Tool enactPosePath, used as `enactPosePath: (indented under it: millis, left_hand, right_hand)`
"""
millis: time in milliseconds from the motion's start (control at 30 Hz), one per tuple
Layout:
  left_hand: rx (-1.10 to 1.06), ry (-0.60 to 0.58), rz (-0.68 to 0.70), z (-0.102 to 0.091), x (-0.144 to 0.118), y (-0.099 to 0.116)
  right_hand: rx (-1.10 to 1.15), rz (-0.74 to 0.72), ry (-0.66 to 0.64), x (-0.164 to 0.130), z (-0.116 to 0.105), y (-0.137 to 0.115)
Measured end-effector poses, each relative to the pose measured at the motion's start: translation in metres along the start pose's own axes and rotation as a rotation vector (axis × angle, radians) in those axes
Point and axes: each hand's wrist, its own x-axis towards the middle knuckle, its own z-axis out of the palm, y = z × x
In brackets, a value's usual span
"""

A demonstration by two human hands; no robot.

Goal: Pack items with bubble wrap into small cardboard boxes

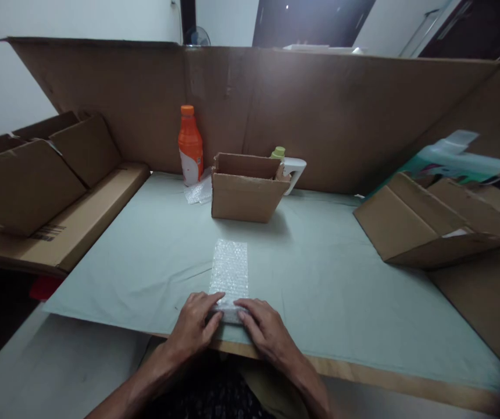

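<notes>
A strip of clear bubble wrap (230,267) lies flat on the pale green cloth, its near end folded or rolled over by the table's front edge. My left hand (195,320) grips the left side of that near end between thumb and fingers. On the right side, my right hand (265,326) pinches the same end, thumb below and fingers above. Whether anything is wrapped inside the rolled part cannot be made out.
Behind the wrap stands an open cardboard box (245,198), with an orange bottle (190,145) and more bubble wrap (200,189) to its left. A white-handled container (293,173) is partly behind it. Open cartons stand left (27,186) and right (411,221), near a green jug (450,160).
</notes>
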Motion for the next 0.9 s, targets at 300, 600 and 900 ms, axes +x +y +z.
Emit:
enactPosePath:
  millis: [300,600,900]
  left_hand:
    - [0.101,0.139,0.079,0.005,0.018,-0.007]
    - [0.105,0.052,-0.069,0.007,0.015,-0.004]
    - [0.005,0.032,0.146,-0.001,0.013,-0.002]
  right_hand:
    - [-0.235,-0.146,0.038,0.000,0.005,0.004]
    - [-0.171,-0.042,0.163,-0.008,0.006,0.004]
    - [-0.026,-0.011,0.022,0.009,0.002,0.009]
